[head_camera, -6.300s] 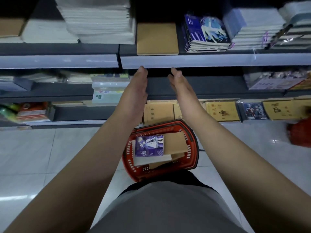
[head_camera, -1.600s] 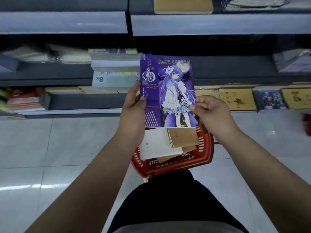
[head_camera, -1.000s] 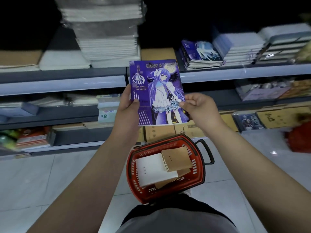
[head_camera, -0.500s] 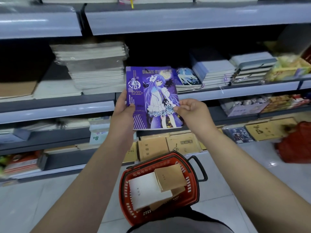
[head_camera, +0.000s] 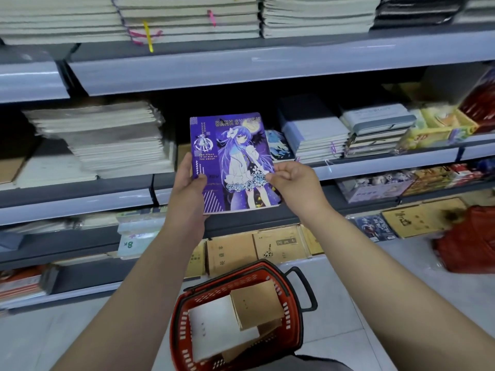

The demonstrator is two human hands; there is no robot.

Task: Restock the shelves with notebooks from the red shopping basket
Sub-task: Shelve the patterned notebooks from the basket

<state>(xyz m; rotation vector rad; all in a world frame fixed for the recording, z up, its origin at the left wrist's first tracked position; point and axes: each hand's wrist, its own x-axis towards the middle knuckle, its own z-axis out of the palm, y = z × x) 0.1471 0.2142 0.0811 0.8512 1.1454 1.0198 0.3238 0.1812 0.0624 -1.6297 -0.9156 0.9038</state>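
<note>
Head view takes in the grey metal shelving unit (head_camera: 241, 68), its tiers stacked with pale notebooks; below its lowest tier, on the tiled floor, stands the red plastic shopping basket (head_camera: 292, 341) with a white notebook (head_camera: 214, 330) and a brown kraft notebook (head_camera: 254, 303) lying inside; in front of the shelving's middle tier the purple anime-cover notebook (head_camera: 235, 167) is held upright, cover facing the person; the left hand (head_camera: 187, 194) grips its lower left edge, thumb on the cover; the right hand (head_camera: 297, 183) pinches its right edge, fingers curled.
</note>
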